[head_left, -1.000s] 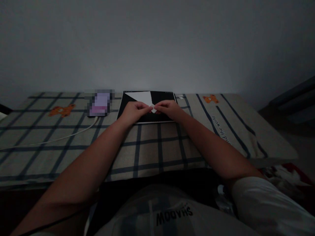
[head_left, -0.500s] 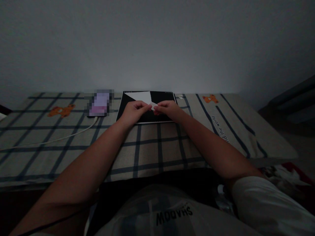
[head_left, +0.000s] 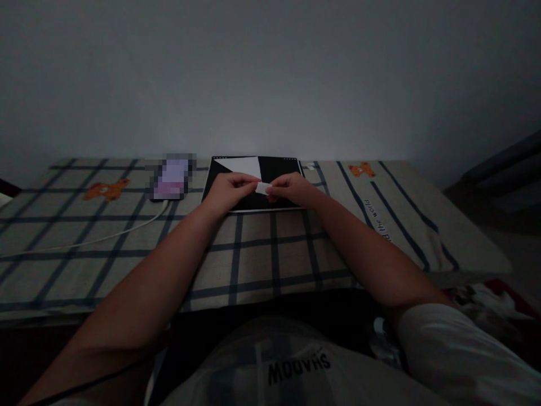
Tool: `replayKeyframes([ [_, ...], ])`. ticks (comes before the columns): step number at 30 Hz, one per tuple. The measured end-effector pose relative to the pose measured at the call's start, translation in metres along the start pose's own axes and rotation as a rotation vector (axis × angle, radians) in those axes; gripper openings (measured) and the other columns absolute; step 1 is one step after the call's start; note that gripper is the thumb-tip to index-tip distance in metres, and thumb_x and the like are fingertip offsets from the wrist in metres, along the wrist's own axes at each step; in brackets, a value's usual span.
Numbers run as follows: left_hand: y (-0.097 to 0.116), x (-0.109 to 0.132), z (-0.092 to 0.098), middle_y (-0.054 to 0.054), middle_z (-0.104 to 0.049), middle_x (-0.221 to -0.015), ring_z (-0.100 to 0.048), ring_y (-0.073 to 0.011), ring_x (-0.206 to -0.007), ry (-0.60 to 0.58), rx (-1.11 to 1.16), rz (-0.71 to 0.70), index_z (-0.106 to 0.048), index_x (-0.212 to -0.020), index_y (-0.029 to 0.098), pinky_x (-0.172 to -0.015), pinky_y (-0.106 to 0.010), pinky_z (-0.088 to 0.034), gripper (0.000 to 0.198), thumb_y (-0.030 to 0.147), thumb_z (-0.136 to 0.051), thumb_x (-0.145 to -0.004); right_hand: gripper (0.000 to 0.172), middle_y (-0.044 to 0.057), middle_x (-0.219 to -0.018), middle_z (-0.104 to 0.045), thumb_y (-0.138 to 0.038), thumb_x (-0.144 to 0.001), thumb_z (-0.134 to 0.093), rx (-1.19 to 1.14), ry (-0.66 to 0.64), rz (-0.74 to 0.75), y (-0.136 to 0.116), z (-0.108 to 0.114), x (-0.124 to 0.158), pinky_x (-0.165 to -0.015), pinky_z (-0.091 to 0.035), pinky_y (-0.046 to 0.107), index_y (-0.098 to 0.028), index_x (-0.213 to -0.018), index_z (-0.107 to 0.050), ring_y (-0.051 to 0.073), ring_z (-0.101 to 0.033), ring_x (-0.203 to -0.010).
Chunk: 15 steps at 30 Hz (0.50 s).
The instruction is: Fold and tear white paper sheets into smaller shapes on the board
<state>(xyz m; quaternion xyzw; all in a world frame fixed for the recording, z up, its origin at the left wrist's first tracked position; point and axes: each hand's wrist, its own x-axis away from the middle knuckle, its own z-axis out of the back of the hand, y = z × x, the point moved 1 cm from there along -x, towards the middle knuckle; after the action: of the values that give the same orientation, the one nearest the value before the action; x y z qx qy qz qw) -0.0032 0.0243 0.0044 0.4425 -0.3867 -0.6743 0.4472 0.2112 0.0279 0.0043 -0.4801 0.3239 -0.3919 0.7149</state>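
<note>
A small white piece of paper [head_left: 264, 188] is pinched between my two hands, just above a flat black-and-white sheet or booklet [head_left: 279, 169]. My left hand [head_left: 228, 190] grips the paper's left end between thumb and fingertips. At its right end, my right hand [head_left: 293, 188] pinches it with thumb and index finger, the other fingers curled underneath. The lower part of the black-and-white sheet is partly covered by both hands. How the small paper is folded is too dim to make out.
A phone [head_left: 171, 176] lies left of the sheet, with a white cable [head_left: 139, 226] running from it to the left. A small white scrap [head_left: 310, 166] sits right of the sheet. Checked cloth [head_left: 253, 259] covers the table, which meets a grey wall [head_left: 270, 79].
The small paper has turned between my fingers, from a pointed shape to a flatter, wider strip. My hands have stayed in nearly the same place.
</note>
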Motion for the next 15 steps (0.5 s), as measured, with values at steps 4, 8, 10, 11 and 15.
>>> replayKeyframes([
  [4,0.0038,0.0024,-0.0009,-0.006,-0.076,-0.08,-0.066,-0.0179,-0.075,-0.02,-0.05,0.015,-0.08,-0.083,0.017,-0.073,-0.029,-0.05,0.023,0.037,-0.079,-0.071,0.025,0.003,-0.071,-0.074,-0.04,-0.082,-0.073,0.088,-0.038,0.024,-0.0006,0.0031,0.001,-0.066,-0.05,0.026,-0.016,-0.074,-0.075,0.014,-0.066,-0.068],
  [8,0.0036,0.0027,-0.0022,-0.005,-0.077,-0.08,-0.066,-0.0183,-0.076,0.012,-0.067,0.005,-0.08,-0.08,0.018,-0.073,-0.029,-0.051,0.02,0.036,-0.077,-0.072,0.024,0.004,-0.072,-0.074,-0.039,-0.083,-0.072,0.124,-0.042,0.042,-0.0016,0.004,0.0002,-0.065,-0.049,0.026,-0.016,-0.075,-0.075,0.014,-0.066,-0.067],
  [10,0.0024,0.0019,-0.0027,-0.005,-0.076,-0.081,-0.066,-0.0185,-0.076,0.025,-0.055,0.019,-0.08,-0.08,0.018,-0.073,-0.029,-0.051,0.02,0.036,-0.076,-0.072,0.024,0.004,-0.072,-0.074,-0.038,-0.083,-0.072,0.133,-0.032,0.05,-0.0025,0.0039,-0.0001,-0.065,-0.049,0.027,-0.016,-0.073,-0.074,0.014,-0.066,-0.067],
  [11,0.002,0.0015,-0.0029,-0.005,-0.076,-0.079,-0.065,-0.0181,-0.075,0.027,-0.044,0.027,-0.08,-0.08,0.018,-0.072,-0.029,-0.051,0.021,0.036,-0.076,-0.072,0.024,0.004,-0.072,-0.074,-0.038,-0.083,-0.072,0.137,-0.028,0.055,-0.0028,0.0039,-0.0002,-0.066,-0.049,0.027,-0.016,-0.073,-0.074,0.014,-0.066,-0.067],
  [15,0.0028,0.0019,-0.0039,-0.003,-0.072,-0.07,-0.06,-0.0149,-0.065,0.005,0.011,0.052,-0.081,-0.081,0.018,-0.066,-0.027,-0.048,0.024,0.04,-0.076,-0.073,0.026,0.003,-0.071,-0.074,-0.041,-0.082,-0.072,0.128,-0.016,0.065,-0.0018,0.004,0.0002,-0.066,-0.049,0.027,-0.017,-0.072,-0.073,0.015,-0.066,-0.068],
])
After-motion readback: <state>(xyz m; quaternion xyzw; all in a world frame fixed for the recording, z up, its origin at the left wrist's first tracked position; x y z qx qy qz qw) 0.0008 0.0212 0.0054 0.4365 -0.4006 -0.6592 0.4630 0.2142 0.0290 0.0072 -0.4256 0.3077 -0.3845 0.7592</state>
